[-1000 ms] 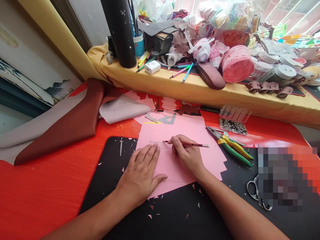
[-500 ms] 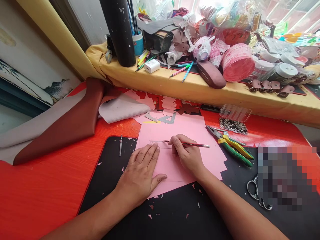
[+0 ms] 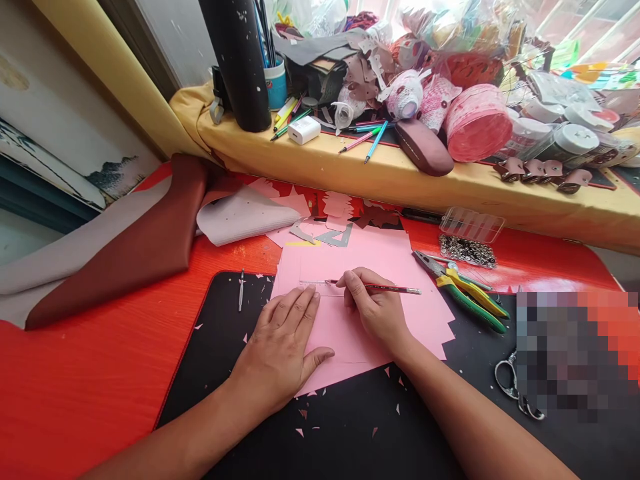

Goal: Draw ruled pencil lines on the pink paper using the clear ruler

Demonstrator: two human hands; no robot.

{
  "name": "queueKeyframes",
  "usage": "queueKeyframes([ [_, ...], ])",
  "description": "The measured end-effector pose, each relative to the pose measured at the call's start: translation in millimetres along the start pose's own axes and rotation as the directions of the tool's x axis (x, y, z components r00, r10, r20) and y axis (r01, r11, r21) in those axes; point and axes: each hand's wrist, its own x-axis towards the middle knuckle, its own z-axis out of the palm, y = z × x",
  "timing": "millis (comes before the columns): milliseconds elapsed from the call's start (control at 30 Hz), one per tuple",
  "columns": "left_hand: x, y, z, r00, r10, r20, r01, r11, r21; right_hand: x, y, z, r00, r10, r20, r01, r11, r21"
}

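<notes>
The right grip (image 3: 376, 308) is pressed together, thumb and fingers pinching a red pencil (image 3: 395, 289) whose tip rests on the pink paper (image 3: 385, 257) beside a clear ruler (image 3: 313, 285). The left grip (image 3: 283, 347) lies spread flat, palm down on the paper's left part, fingertips at the ruler. The paper lies partly on a black mat (image 3: 350, 427) on the red surface (image 3: 75, 387), with pliers (image 3: 470, 297) just to its right.

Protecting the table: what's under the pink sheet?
The pink sheet lies on a black mat, its far part on red table. Its middle, under the left hand and right hand with pencil, hides the rest.
</notes>
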Motion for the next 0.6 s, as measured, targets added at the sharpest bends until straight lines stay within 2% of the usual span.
queueKeyframes([
  [600,0.6,-0.3,-1.0,1.0,-0.001,0.0,0.001,1.0,-0.007,0.6,0.7,0.4,1.0,-0.017,0.005,0.017,1.0,-0.007],
])
